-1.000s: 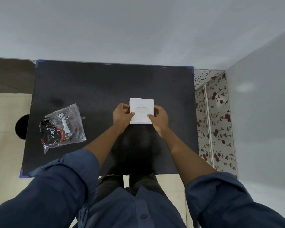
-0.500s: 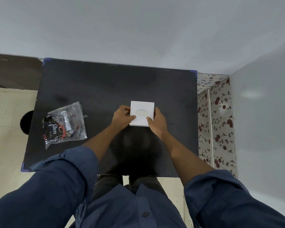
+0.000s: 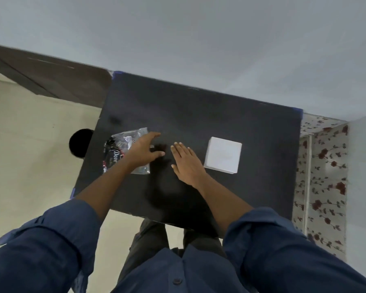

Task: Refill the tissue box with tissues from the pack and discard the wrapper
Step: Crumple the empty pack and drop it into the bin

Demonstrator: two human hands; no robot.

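A white square tissue box [image 3: 223,154] rests on the black table [image 3: 209,115], right of centre, with neither hand touching it. A clear and black plastic tissue pack [image 3: 119,148] lies at the table's left side. My left hand [image 3: 145,150] hovers over the pack's right part with fingers spread, hiding some of it; I cannot tell whether it touches the pack. My right hand [image 3: 186,161] is flat and open above the table, between the pack and the box.
A dark round object [image 3: 79,143] sits on the floor beside the table's left edge. A grey wall runs behind the table. A rose-patterned panel [image 3: 323,176] stands to the right. A dark wooden door [image 3: 51,81] is at back left.
Both hands have let go of the tissue box and swung left; my left hand now reaches over the pack. The camera view has shifted left and tilted.
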